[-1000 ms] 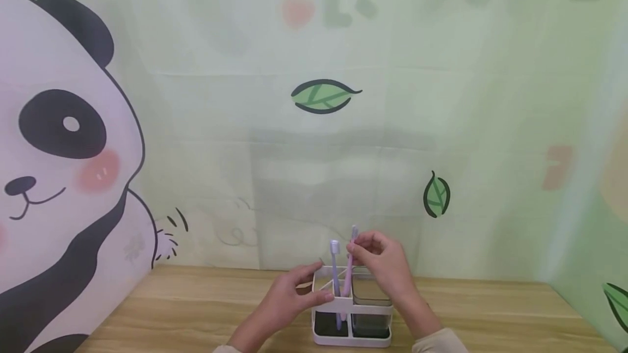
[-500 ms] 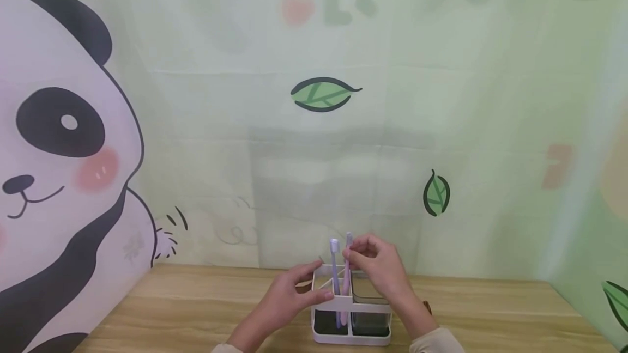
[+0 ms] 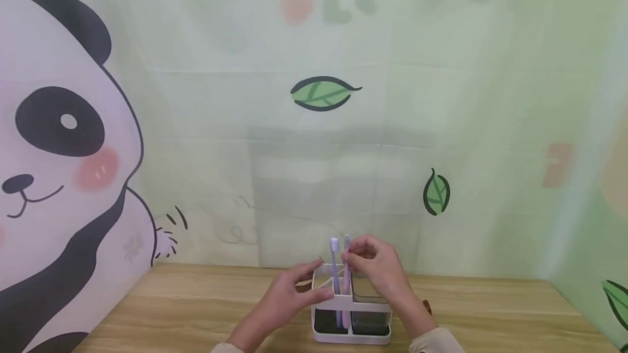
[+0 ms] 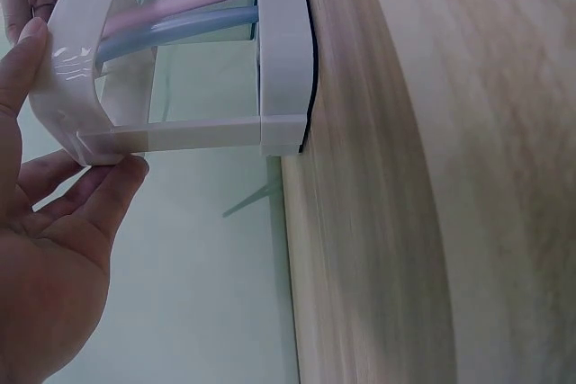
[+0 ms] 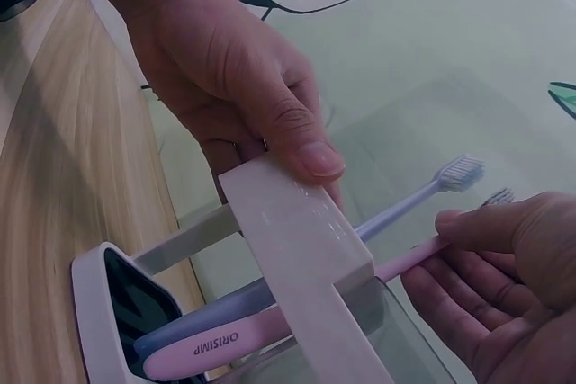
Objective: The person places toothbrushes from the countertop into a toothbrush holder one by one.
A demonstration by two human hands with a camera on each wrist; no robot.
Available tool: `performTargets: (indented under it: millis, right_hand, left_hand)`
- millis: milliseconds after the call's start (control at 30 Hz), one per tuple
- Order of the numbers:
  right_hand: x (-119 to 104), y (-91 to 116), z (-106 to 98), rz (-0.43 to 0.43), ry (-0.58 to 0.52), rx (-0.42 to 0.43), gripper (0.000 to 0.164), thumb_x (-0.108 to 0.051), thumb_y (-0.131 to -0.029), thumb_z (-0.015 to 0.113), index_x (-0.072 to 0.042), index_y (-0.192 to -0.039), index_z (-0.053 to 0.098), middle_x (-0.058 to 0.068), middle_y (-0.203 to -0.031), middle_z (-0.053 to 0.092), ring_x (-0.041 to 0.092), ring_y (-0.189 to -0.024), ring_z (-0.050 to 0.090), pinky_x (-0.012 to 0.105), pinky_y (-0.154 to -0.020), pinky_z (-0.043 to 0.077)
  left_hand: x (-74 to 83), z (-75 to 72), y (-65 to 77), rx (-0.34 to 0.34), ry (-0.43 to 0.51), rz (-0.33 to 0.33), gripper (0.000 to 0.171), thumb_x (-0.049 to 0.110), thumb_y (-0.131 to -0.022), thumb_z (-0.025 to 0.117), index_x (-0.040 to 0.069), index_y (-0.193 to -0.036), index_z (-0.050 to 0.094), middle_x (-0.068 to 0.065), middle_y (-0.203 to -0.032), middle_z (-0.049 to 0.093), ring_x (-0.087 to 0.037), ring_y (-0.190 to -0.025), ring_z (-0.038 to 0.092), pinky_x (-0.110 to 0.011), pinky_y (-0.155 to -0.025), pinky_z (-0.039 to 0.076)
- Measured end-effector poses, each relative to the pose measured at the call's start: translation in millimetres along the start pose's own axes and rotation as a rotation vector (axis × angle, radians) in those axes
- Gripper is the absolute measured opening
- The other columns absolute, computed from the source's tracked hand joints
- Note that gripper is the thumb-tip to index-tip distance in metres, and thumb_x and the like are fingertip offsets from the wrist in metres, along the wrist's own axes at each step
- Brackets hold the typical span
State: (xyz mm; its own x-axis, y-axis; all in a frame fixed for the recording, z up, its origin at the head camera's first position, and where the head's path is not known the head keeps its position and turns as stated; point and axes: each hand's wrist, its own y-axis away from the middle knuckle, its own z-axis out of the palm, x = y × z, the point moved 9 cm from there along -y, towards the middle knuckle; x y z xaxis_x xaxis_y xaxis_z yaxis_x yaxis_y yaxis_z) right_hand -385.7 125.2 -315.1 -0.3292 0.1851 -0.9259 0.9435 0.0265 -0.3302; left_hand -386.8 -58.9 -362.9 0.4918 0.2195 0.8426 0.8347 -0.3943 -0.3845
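Observation:
A white toothbrush holder with a dark base stands on the table. My left hand grips its left side by the upper rim, thumb in front and fingers behind, as the left wrist view shows. A pale blue-purple toothbrush stands in a left compartment, bristles up. Beside it is a pink toothbrush, its handle down inside the holder and its lower end close to the base. Thumb and fingers of my right hand pinch the pink toothbrush just below its head. The fingers partly hide that head.
A clear, greyish tumbler sits in the holder's right compartment, partly behind my right hand. The wooden table runs back to a pale green cloth backdrop printed with a panda and leaves.
My right hand has moved slightly left and down, and the pink toothbrush has gone lower in the holder and stands more upright. The left hand has kept its grip on the holder.

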Motion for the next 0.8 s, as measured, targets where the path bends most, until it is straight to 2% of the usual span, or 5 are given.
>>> performTargets:
  millis: [800]
  right_hand:
    - [3.8, -0.4, -1.8, -0.016, 0.008, -0.087, 0.018, -0.006, -0.095, 0.081, 0.002, -0.104, 0.069, 0.01, -0.1, 0.076, 0.025, -0.094, 0.072, 0.035, -0.084, 0.066]
  left_hand:
    - [0.9, 0.6, 0.6, -0.003, -0.013, -0.001, 0.07, 0.026, -0.095, 0.084, -0.006, -0.15, 0.055, -0.029, -0.149, 0.056, -0.047, -0.133, 0.057, -0.042, -0.1, 0.06]
